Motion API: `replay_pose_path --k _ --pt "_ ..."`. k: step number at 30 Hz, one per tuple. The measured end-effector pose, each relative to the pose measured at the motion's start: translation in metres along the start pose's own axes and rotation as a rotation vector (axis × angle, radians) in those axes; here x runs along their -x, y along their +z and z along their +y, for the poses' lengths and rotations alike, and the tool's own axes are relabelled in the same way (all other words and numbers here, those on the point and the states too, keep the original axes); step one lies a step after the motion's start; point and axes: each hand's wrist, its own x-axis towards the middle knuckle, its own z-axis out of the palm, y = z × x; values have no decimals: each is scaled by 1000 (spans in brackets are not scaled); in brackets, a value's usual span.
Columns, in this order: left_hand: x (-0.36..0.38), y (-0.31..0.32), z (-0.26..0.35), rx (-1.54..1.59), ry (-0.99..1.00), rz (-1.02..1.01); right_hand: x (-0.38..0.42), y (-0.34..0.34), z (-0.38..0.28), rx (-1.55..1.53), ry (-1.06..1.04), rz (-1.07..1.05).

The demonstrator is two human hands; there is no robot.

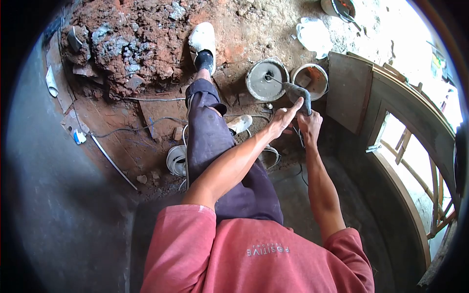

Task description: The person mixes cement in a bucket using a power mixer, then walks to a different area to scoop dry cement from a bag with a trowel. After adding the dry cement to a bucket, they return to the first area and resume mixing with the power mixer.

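In the head view, a dark grey power drill [295, 92] points down and left, its thin shaft running into wet grey mortar [264, 90] in a bucket [249, 80]. A dark hollow shows in the mortar around the shaft. My right hand [310, 128] is closed round the drill's rear handle. My left hand [282, 122] is against the drill's near side, a finger stretched along it; its other fingers are partly hidden. Close beside the mortar bucket is a second bucket [326, 80], with a reddish inside.
A heap of red soil [132, 49] rises at the upper left. Cables [161, 119], a white pipe [115, 163] and a coiled white hose [177, 160] lie near my legs. A white plastic bag [313, 36] and another bucket [339, 9] are farther off. A board [348, 90] and window frame [395, 161] stand right.
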Motion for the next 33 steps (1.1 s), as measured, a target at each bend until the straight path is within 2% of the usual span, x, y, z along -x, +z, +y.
replay_pose_path --k 1,4,8,18,26,30,33 --pt "1 -4 3 -30 -43 -98 -2 -1 1 14 -14 -1" --pt "6 -6 5 -45 -53 -151 -1 -4 4 -2 3 -29" --pt "4 -2 0 -26 -86 -91 3 -9 10 3 33 -31" --pt "9 -4 -11 -65 -107 -147 9 -11 21 12 42 -52" --pt "18 -8 -9 -239 -116 -101 21 -13 19 15 83 -55" --pt "-2 -13 -26 -337 -167 -103 30 -7 20 -19 65 -65" --pt "-10 -15 -32 -404 -80 -141 38 -4 18 -30 68 -56"
